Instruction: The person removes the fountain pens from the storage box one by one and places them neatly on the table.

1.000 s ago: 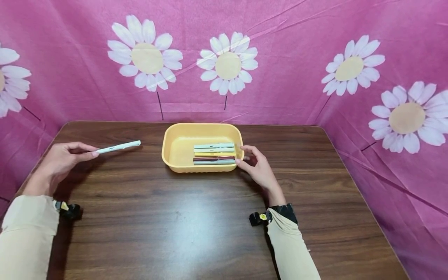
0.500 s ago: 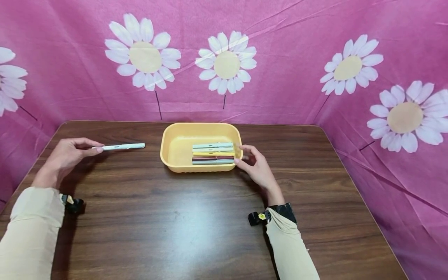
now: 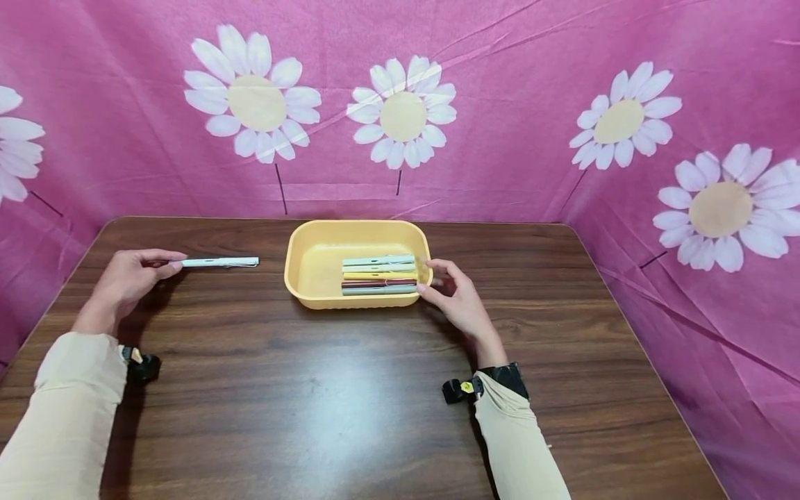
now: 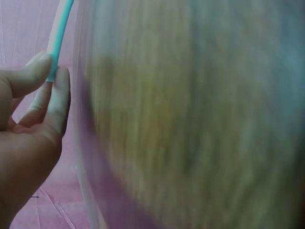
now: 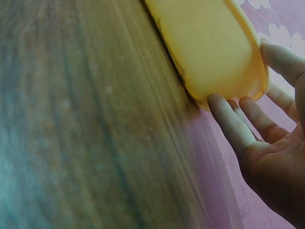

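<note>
My left hand [image 3: 128,285] pinches the end of a pale mint pen [image 3: 220,262] between thumb and fingers, left of the yellow tray [image 3: 306,295]. The pen points right, roughly level, its clip at the far end. In the left wrist view, the pen [image 4: 59,38] sticks up from the fingertips. My right hand [image 3: 461,298] holds the tray's right end, thumb at the near corner and fingers round the far side. Inside the tray lie several pens side by side: pale mint ones [image 3: 378,261], a yellow pen [image 3: 380,276], a dark red pen [image 3: 369,284] and a grey pen [image 3: 378,291].
The tray stands near the back edge of a brown wood-grain table [image 3: 262,389]. A pink cloth [image 3: 500,180] with printed daisies hangs behind and along the sides. Each wrist wears a small black camera [image 3: 142,368].
My left hand has moved slightly right with the pen, which has tipped from slanting upward to nearly level. My right hand and the tray have stayed in place.
</note>
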Demonstrator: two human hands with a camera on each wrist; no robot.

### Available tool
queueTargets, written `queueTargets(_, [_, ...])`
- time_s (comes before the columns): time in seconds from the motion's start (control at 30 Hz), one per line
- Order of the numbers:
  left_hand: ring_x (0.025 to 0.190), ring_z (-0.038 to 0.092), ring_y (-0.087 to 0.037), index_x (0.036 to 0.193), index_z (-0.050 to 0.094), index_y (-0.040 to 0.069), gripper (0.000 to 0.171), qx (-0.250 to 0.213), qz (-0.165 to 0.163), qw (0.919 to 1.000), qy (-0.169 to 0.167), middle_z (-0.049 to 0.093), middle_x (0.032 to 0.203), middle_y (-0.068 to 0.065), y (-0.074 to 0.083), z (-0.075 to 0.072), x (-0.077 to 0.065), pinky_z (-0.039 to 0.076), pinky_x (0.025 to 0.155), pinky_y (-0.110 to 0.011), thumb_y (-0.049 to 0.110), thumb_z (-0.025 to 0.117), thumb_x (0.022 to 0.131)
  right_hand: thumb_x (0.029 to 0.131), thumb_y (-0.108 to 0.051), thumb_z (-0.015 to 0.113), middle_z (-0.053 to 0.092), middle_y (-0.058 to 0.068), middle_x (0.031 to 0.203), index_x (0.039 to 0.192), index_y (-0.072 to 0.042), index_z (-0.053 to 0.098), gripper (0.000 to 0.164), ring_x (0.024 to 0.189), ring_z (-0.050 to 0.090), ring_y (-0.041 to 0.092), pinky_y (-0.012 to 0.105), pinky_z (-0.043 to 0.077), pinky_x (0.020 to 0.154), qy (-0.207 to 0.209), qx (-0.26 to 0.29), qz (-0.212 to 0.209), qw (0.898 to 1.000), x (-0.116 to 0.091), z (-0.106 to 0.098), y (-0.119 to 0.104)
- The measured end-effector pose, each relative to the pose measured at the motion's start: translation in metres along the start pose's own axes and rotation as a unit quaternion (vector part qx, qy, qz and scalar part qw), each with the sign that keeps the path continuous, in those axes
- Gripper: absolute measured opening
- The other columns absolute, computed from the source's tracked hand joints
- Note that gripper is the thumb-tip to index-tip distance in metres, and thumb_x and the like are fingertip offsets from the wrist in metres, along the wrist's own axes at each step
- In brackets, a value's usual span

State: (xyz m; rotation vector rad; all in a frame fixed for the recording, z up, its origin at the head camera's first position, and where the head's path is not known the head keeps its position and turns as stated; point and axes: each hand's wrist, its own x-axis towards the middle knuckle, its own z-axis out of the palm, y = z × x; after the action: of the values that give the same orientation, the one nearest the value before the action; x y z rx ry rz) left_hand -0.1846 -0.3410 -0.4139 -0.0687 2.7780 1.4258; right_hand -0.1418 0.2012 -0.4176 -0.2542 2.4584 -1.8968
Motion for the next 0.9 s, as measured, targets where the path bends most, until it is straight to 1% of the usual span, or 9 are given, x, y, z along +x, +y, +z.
queueTargets(0.1, [0.088, 0.046, 0.003, 0.107, 0.081, 0.018, 0.016, 0.016, -0.008, 0.9998, 0.003, 0.058, 0.084, 0.036, -0.0004, 0.0013, 0.0014, 0.037, 0.071, -0.013, 0.027, 0.073, 0.096, 0.093, -0.008, 0.075, 0.056, 0.021, 0.139, 0.135, 0.003, 0.054, 0.048, 0.117, 0.06, 0.039, 0.023, 0.053, 0.084, -0.001, 0.001, 0.0, 1.0, 0.0002, 0.0004, 0.0007])
queueTargets(0.2, [0.089, 0.045, 0.001, 0.102, 0.082, 0.022, 0.012, 0.01, -0.017, 0.9998, 0.002, 0.057, 0.083, 0.037, -0.0018, 0.0025, 0.0023, 0.037, 0.071, -0.015, 0.027, 0.073, 0.095, 0.093, -0.008, 0.076, 0.057, 0.02, 0.138, 0.135, 0.002, 0.055, 0.048, 0.116, 0.061, 0.038, 0.023, 0.053, 0.083, -0.001, 0.002, 0.002, 1.0, -0.0001, 0.001, 0.0006])
queueTargets(0.47, [0.099, 0.043, 0.006, 0.103, 0.082, 0.024, 0.013, -0.015, -0.035, 0.9993, 0.004, 0.055, 0.084, 0.043, -0.0004, 0.0074, 0.0055, 0.035, 0.077, -0.006, 0.028, 0.073, 0.095, 0.093, -0.006, 0.075, 0.056, 0.021, 0.14, 0.135, 0.003, 0.054, 0.048, 0.116, 0.06, 0.039, 0.023, 0.053, 0.082, -0.003, 0.009, -0.003, 1.0, 0.0001, -0.0007, -0.0004])
queueTargets(0.53, [0.105, 0.046, 0.0, 0.102, 0.083, 0.028, 0.012, -0.013, -0.045, 0.9989, 0.004, 0.054, 0.083, 0.044, 0.0007, 0.0073, 0.0053, 0.034, 0.078, -0.006, 0.029, 0.073, 0.095, 0.093, -0.006, 0.075, 0.055, 0.021, 0.14, 0.135, 0.004, 0.054, 0.048, 0.116, 0.06, 0.04, 0.023, 0.053, 0.083, -0.004, 0.012, -0.004, 1.0, 0.0002, -0.0002, -0.0001])
queueTargets(0.6, [0.116, 0.049, -0.013, 0.103, 0.082, 0.03, 0.012, -0.007, -0.056, 0.9984, 0.002, 0.052, 0.082, 0.045, 0.0018, 0.0069, 0.0051, 0.034, 0.081, -0.008, 0.031, 0.072, 0.096, 0.093, -0.006, 0.075, 0.055, 0.021, 0.141, 0.135, 0.004, 0.054, 0.048, 0.117, 0.059, 0.04, 0.023, 0.053, 0.084, -0.005, 0.013, -0.004, 1.0, 0.0003, 0.0003, 0.0001])
queueTargets(0.67, [0.128, 0.046, -0.026, 0.103, 0.082, 0.03, 0.013, 0.004, -0.066, 0.9978, -0.001, 0.05, 0.081, 0.045, 0.0029, 0.0063, 0.0055, 0.033, 0.085, -0.01, 0.033, 0.072, 0.096, 0.093, -0.006, 0.074, 0.055, 0.021, 0.141, 0.135, 0.004, 0.054, 0.048, 0.117, 0.059, 0.04, 0.023, 0.052, 0.084, -0.005, 0.014, -0.004, 1.0, 0.0003, 0.0006, 0.0005])
queueTargets(0.73, [0.134, 0.04, -0.037, 0.106, 0.082, 0.027, 0.016, 0.015, -0.069, 0.9975, -0.004, 0.048, 0.081, 0.045, 0.0041, 0.0061, 0.0061, 0.033, 0.088, -0.013, 0.034, 0.071, 0.096, 0.093, -0.006, 0.075, 0.055, 0.022, 0.14, 0.135, 0.004, 0.054, 0.048, 0.117, 0.06, 0.04, 0.023, 0.052, 0.084, -0.005, 0.013, -0.002, 1.0, 0.0003, 0.0005, 0.0005])
queueTargets(0.8, [0.134, 0.039, -0.042, 0.108, 0.082, 0.021, 0.02, 0.028, -0.064, 0.9975, -0.005, 0.047, 0.081, 0.045, 0.0051, 0.006, 0.0068, 0.033, 0.088, -0.015, 0.033, 0.07, 0.097, 0.093, -0.006, 0.075, 0.056, 0.021, 0.14, 0.135, 0.004, 0.054, 0.048, 0.116, 0.06, 0.039, 0.022, 0.053, 0.083, -0.004, 0.013, 0.0, 1.0, 0.0002, 0.0004, -0.0001])
queueTargets(0.9, [0.132, 0.041, -0.043, 0.108, 0.082, 0.018, 0.022, 0.035, -0.059, 0.9976, -0.003, 0.046, 0.081, 0.044, 0.0064, 0.0064, 0.0075, 0.033, 0.087, -0.016, 0.032, 0.069, 0.097, 0.093, -0.006, 0.075, 0.056, 0.021, 0.139, 0.135, 0.004, 0.054, 0.048, 0.115, 0.06, 0.038, 0.023, 0.053, 0.082, -0.002, 0.013, 0.001, 1.0, 0.0003, 0.0002, -0.0013])
